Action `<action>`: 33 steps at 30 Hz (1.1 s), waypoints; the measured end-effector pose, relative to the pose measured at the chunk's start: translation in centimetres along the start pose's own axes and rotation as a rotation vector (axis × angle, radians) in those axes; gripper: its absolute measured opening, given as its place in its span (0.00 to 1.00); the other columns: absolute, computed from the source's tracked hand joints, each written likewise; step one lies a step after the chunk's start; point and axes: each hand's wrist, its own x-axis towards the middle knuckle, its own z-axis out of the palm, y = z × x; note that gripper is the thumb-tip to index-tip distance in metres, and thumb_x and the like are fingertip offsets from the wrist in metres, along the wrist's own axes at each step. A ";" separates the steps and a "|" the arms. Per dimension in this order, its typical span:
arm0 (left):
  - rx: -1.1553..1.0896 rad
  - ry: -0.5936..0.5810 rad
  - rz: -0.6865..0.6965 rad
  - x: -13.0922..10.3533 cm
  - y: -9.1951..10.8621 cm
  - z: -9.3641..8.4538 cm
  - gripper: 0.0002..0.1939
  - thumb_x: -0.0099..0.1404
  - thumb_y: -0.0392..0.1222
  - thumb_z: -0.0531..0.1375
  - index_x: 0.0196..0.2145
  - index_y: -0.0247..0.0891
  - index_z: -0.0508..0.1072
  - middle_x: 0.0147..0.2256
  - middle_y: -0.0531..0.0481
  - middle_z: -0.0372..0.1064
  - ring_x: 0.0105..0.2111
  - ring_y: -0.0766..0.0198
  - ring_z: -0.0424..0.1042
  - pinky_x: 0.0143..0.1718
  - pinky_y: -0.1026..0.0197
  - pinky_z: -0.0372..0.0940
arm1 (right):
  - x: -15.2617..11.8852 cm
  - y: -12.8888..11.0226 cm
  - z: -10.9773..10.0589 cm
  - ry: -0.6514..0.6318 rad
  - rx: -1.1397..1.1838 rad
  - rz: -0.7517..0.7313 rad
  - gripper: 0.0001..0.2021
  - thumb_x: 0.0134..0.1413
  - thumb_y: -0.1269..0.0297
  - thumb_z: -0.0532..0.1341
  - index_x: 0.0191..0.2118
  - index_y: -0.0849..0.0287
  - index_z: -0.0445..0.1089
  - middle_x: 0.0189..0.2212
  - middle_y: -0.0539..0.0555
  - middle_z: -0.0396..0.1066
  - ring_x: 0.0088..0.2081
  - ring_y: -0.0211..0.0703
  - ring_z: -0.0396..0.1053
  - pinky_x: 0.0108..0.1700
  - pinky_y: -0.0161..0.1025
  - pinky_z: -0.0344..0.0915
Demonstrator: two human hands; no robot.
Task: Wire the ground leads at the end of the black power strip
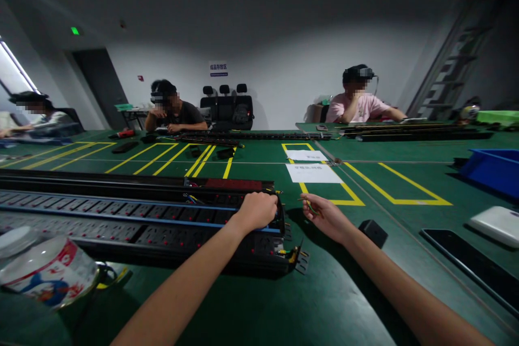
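Long black power strips [174,240] with rows of sockets and small red parts lie side by side on the green table. My left hand [256,211] is closed over the right end of one strip, its fingertips hidden behind the end. To the right of that end, my right hand [320,215] pinches a thin yellow-green wire [310,206] above the table. Wires and a metal end bracket [302,260] stick out from the nearest strip's end. A dark red panel [233,184] shows in the channel behind.
A plastic jar [52,273] stands at the near left. On the right are a small black block [373,233], a phone [470,265], a white device [497,225] and a blue bin [490,173]. Paper sheets [314,173] lie ahead. Several people sit across the table.
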 end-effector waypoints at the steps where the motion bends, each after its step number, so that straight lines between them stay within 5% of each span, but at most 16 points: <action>1: 0.000 -0.002 -0.001 0.0 0.0 0.0 0.16 0.71 0.41 0.48 0.42 0.39 0.76 0.41 0.40 0.78 0.41 0.49 0.78 0.43 0.49 0.71 | 0.0 0.0 0.0 -0.001 0.000 0.001 0.06 0.52 0.71 0.70 0.38 0.62 0.78 0.26 0.52 0.75 0.26 0.35 0.71 0.26 0.29 0.69; 33: -0.011 0.020 0.013 0.4 -0.3 0.2 0.16 0.69 0.39 0.48 0.39 0.40 0.76 0.39 0.41 0.79 0.39 0.47 0.78 0.42 0.48 0.70 | -0.1 -0.2 0.5 0.003 0.029 -0.008 0.06 0.50 0.72 0.71 0.36 0.63 0.78 0.25 0.51 0.75 0.26 0.33 0.71 0.29 0.27 0.71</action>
